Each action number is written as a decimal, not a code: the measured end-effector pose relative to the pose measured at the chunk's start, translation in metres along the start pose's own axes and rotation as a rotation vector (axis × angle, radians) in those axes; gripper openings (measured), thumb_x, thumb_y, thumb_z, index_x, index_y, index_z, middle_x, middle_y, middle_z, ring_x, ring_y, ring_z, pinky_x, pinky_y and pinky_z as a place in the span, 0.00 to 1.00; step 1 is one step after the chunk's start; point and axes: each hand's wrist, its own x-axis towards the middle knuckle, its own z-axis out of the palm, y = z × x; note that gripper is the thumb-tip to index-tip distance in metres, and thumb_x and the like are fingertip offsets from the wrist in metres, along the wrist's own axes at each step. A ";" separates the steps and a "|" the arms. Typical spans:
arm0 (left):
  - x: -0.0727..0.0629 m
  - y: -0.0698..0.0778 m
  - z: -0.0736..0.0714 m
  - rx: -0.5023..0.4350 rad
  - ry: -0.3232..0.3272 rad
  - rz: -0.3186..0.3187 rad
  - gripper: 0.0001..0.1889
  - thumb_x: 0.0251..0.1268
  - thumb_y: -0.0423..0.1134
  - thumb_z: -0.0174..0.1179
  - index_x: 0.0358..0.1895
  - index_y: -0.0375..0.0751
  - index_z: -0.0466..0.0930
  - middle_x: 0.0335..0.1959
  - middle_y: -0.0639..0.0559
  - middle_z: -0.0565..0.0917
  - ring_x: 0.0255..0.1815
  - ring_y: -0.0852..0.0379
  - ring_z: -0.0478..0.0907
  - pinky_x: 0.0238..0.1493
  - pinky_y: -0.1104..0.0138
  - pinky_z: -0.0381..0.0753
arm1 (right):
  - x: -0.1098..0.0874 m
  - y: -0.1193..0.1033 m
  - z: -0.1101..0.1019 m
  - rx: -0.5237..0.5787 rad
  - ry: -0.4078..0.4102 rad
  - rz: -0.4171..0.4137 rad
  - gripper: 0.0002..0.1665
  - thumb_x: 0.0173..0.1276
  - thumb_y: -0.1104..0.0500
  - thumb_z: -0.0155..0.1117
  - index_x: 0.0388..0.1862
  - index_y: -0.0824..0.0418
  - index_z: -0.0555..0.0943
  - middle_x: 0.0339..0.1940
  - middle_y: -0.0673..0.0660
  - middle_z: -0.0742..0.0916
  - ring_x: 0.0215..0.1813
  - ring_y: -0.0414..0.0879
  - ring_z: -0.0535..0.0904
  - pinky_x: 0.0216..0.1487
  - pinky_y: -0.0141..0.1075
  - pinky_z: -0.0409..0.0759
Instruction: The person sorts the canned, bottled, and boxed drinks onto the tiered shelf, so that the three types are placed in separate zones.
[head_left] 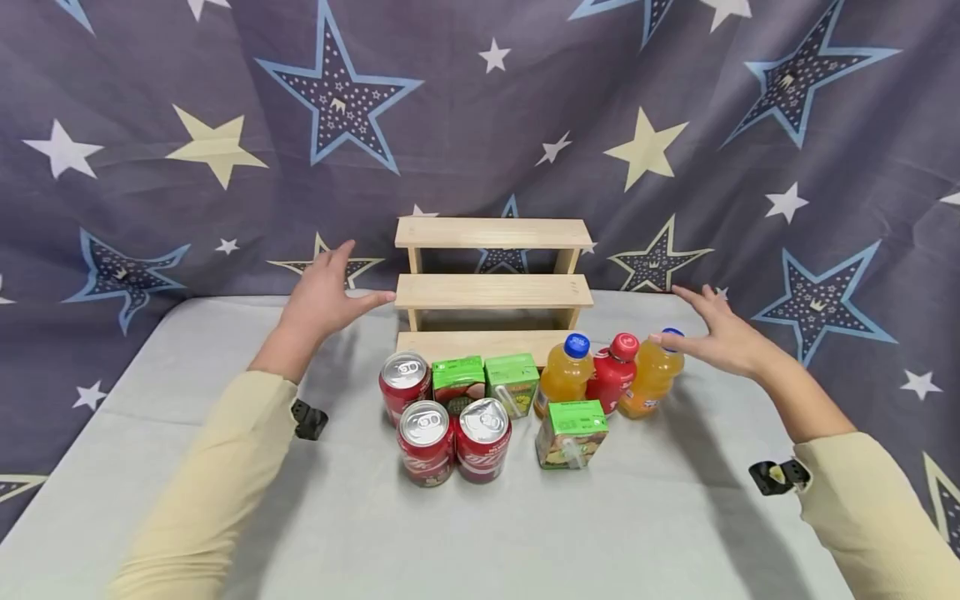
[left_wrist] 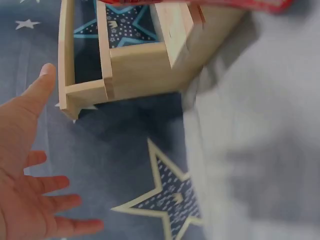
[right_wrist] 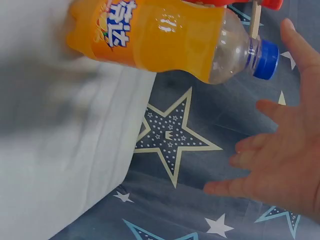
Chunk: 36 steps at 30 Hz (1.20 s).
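My left hand (head_left: pixel 321 292) is spread in the air to the left of a three-step wooden shelf (head_left: pixel 493 290), its thumb pointing at the middle step. On the other side my right hand (head_left: pixel 723 333) hovers with fingers apart, thumb close by the blue cap of an orange soda bottle (right_wrist: pixel 165 37). Left of that bottle stand a red bottle (head_left: pixel 613 375) and a second orange soda bottle (head_left: pixel 564 375). Red soda cans (head_left: pixel 425 446) and green-topped juice boxes (head_left: pixel 573 433) are grouped in front of the shelf. Both hands hold nothing.
A pale cloth covers the table (head_left: pixel 360 533), and a dark curtain (head_left: pixel 465 108) with stars hangs right behind it. The shelf's steps are bare wood. Black wrist cameras (head_left: pixel 309 419) sit under both sleeves.
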 end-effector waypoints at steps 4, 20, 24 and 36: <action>0.002 0.000 0.009 -0.170 -0.008 -0.022 0.55 0.51 0.66 0.61 0.74 0.39 0.45 0.71 0.31 0.55 0.71 0.33 0.53 0.69 0.39 0.57 | -0.003 0.004 0.007 0.028 -0.017 -0.063 0.56 0.57 0.36 0.63 0.76 0.54 0.47 0.75 0.70 0.50 0.73 0.69 0.44 0.64 0.72 0.51; 0.012 -0.004 0.057 -0.651 -0.050 -0.127 0.48 0.52 0.55 0.67 0.72 0.42 0.52 0.67 0.38 0.65 0.64 0.42 0.68 0.55 0.52 0.80 | -0.006 0.017 0.032 0.174 -0.024 -0.157 0.40 0.57 0.49 0.70 0.62 0.69 0.68 0.51 0.65 0.81 0.47 0.53 0.78 0.42 0.31 0.83; 0.014 -0.002 0.065 -0.758 -0.090 -0.162 0.46 0.54 0.52 0.66 0.72 0.41 0.51 0.68 0.36 0.64 0.62 0.40 0.70 0.52 0.54 0.82 | -0.007 0.020 0.039 0.191 0.001 -0.158 0.40 0.57 0.49 0.70 0.64 0.67 0.67 0.54 0.65 0.80 0.50 0.55 0.77 0.42 0.26 0.80; 0.021 0.014 0.077 -0.936 -0.106 -0.183 0.38 0.63 0.41 0.60 0.72 0.41 0.51 0.64 0.32 0.63 0.56 0.38 0.72 0.50 0.52 0.83 | -0.010 0.019 0.047 0.229 0.109 -0.148 0.39 0.58 0.51 0.70 0.63 0.68 0.68 0.53 0.67 0.81 0.52 0.60 0.77 0.42 0.20 0.78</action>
